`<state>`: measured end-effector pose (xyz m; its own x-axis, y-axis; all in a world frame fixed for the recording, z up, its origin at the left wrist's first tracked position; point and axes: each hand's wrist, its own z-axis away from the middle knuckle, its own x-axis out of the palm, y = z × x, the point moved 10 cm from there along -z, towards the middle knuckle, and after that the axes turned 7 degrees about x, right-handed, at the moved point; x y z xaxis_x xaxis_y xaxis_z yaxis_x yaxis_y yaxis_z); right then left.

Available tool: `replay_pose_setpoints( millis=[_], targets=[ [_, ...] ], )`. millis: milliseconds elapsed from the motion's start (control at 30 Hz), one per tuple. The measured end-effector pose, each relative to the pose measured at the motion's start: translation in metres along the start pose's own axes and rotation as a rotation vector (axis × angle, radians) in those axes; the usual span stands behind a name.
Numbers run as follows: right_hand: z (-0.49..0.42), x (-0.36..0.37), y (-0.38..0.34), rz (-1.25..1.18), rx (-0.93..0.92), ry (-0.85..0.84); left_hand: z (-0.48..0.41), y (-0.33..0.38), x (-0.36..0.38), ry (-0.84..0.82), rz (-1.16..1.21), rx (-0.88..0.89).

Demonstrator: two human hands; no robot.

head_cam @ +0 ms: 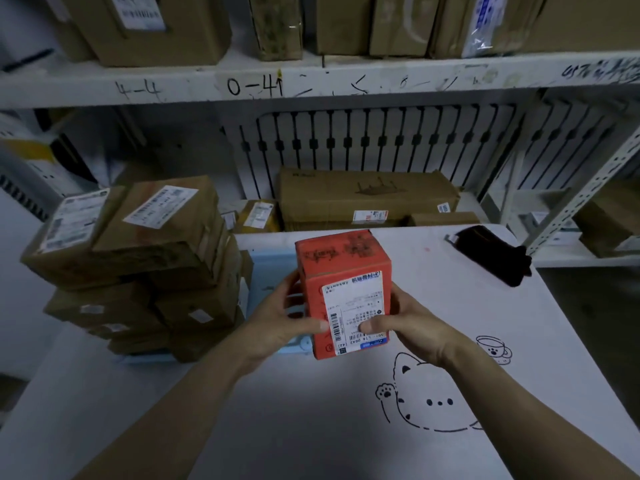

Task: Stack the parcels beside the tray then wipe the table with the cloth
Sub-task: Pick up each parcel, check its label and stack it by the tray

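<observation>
- Currently both hands hold one red parcel [341, 282] upright, white shipping label facing the camera.
- left hand [277, 323]: curled round the parcel's left side, thumb pressed on the front face at the label's edge.
- right hand [412, 323]: grips the right side, thumb flat on the label (the other fingers are hidden behind the box).
- The parcel sits in front of the blue tray [273, 261] and covers its right end; I can't tell whether its base touches anything.
- stack of brown parcels [138, 265]: several layers high, just left of the red one, slightly skewed; the tray's blue rim shows along the stack's base.
- black cloth [491, 254]: bunched at the far right corner of the white table [277, 438], well apart from the hands.
- cat drawing [433, 400] on the tabletop, under the right forearm.
- Behind the table: white shelf [311, 81] loaded with more cardboard boxes.
</observation>
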<state>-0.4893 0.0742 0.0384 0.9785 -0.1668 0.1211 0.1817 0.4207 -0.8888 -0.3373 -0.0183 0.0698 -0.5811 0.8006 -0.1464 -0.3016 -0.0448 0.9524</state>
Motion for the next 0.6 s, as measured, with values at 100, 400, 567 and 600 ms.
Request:
replay_pose_setpoints(
  millis=[100, 400, 567, 600],
  targets=[
    [-0.001, -0.001, -0.013, 0.049, -0.049, 0.027, -0.002, 0.008, -0.006, 0.013, -0.080, 0.034],
    [0.002, -0.004, -0.040, 0.086, -0.144, 0.134, -0.002, 0.027, -0.021, 0.069, -0.078, 0.116],
    [0.003, -0.009, -0.044, 0.150, -0.173, 0.196, -0.001, 0.042, -0.030, 0.114, -0.179, 0.171],
    [0.003, -0.009, -0.046, 0.154, -0.179, 0.210, 0.000, 0.046, -0.032, 0.131, -0.221, 0.193]
  ],
)
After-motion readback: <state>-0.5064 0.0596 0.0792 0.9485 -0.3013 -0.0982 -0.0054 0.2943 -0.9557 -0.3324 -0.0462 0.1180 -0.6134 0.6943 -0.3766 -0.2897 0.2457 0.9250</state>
